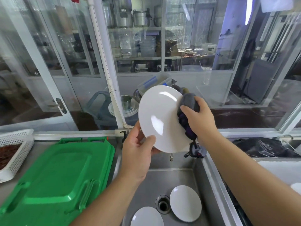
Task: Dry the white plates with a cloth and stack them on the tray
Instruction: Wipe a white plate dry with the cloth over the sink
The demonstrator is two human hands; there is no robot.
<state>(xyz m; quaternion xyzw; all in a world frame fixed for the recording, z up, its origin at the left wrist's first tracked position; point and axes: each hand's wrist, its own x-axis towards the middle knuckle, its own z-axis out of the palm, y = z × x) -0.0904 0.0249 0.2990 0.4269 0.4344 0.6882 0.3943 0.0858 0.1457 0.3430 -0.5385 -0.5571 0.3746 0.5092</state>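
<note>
I hold a white plate [160, 118] upright above the sink. My left hand [138, 154] grips its lower left rim, thumb on the front face. My right hand [198, 118] holds a bunched grey and purple cloth [188, 111] against the plate's right edge. Two more white plates lie in the steel sink [200, 185]: one [185, 203] right of the drain, one [146, 216] at the bottom edge of the view. A green tray [57, 175] lies upside down on the counter to the left, nothing on it.
A white perforated basket [17, 152] with reddish contents stands at the far left. A glass partition runs behind the sink, with shelves of pots beyond it. A dark plastic bag [263, 146] lies on the counter at the right. The drain [162, 204] sits between the two plates.
</note>
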